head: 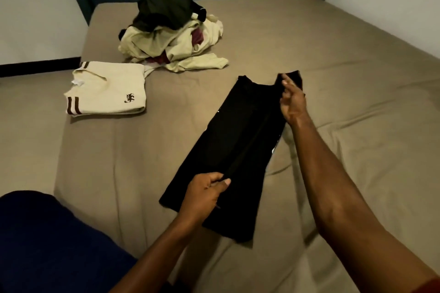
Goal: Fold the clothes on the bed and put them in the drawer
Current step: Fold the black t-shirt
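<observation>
The wide bed with its taupe fitted sheet fills my view, and everything I am working on lies on it. Toward eleven o'clock sits the loose heap of unfolded cream, maroon and dark green clothes, and at ten o'clock, just touching its near edge, is the folded cream shirt with brown striped cuffs. Straight ahead lies the long black garment, a narrow strip already doubled lengthwise, its long axis running from about seven o'clock near me up to one o'clock, far end pointing toward the headboard. My left hand pinches the fold line at the near end, thumb on top. My right hand is at the far end, fingers loosely curled against a raised corner of the cloth; whether it truly grips that corner I cannot tell. I judge the next fold goes end to end along that axis, and my right hand, at the far end, is better placed to carry it. No drawer is in view.
</observation>
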Available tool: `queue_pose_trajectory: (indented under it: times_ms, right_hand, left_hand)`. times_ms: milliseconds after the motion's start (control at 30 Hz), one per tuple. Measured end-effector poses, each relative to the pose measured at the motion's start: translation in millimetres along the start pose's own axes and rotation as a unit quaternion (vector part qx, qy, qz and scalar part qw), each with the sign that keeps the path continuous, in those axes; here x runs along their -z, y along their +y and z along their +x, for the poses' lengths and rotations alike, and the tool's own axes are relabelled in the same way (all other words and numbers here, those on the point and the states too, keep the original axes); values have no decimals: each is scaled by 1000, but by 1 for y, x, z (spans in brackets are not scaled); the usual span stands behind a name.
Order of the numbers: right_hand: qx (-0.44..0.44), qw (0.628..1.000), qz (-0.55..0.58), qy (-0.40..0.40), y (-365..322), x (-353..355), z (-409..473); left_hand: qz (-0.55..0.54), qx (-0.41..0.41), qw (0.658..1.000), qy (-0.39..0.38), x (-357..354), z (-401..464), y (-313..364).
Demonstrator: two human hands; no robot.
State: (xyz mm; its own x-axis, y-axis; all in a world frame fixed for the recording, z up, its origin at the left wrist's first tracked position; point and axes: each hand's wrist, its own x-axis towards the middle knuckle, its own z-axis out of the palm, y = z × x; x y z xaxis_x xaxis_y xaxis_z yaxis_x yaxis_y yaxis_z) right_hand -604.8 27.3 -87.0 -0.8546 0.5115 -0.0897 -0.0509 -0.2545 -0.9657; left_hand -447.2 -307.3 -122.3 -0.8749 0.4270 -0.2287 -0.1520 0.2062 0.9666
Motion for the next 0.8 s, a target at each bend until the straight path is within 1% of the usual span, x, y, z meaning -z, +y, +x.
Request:
queue_pose_trajectory:
  times_ms: [33, 67, 100, 133, 200, 233, 267, 333, 400, 433, 533, 633, 800]
  right_hand:
    - [-16, 995, -78, -51, 7, -16, -5]
    - [-18, 984, -164, -72, 18, -29, -2]
    - [3, 963, -256, -78, 29, -40, -6]
    - [32, 936, -344, -66, 47, -40, -9]
    - [86, 854, -512, -30, 79, -32, -19]
    - [92, 819, -566, -3, 92, -28, -29]
    - [79, 794, -602, 14, 103, -25, -44]
    - [46, 759, -649, 30, 118, -25, -88]
    - [50, 724, -686, 48, 130, -25, -128]
    - [51, 716, -695, 51, 133, -27, -147]
    - [56, 710, -700, 45, 140, -34, -200]
    - [56, 704, -708, 31, 146, -39, -251]
    - [71, 675, -733, 28, 161, -49, -329]
  left_hand:
    - [-5, 24, 1000, 15, 11, 3, -6]
    - [-9, 55, 998, 21, 20, 6, -13]
    - [-8, 87, 996, 21, 27, 7, -20]
    - [-5, 115, 993, 20, 30, 7, -28]
    - [-30, 147, 989, 8, 34, 6, -40]
    - [-52, 155, 987, -2, 35, 5, -44]
    - [-74, 162, 984, -8, 36, 6, -45]
    - [-101, 171, 980, -16, 40, 9, -45]
    - [-108, 181, 977, -25, 44, 10, -44]
    - [-108, 187, 976, -26, 46, 9, -43]
    - [-92, 189, 978, -20, 53, 6, -36]
    - [-57, 172, 983, -7, 60, 4, -35]
    - [-18, 135, 991, -7, 66, -10, -35]
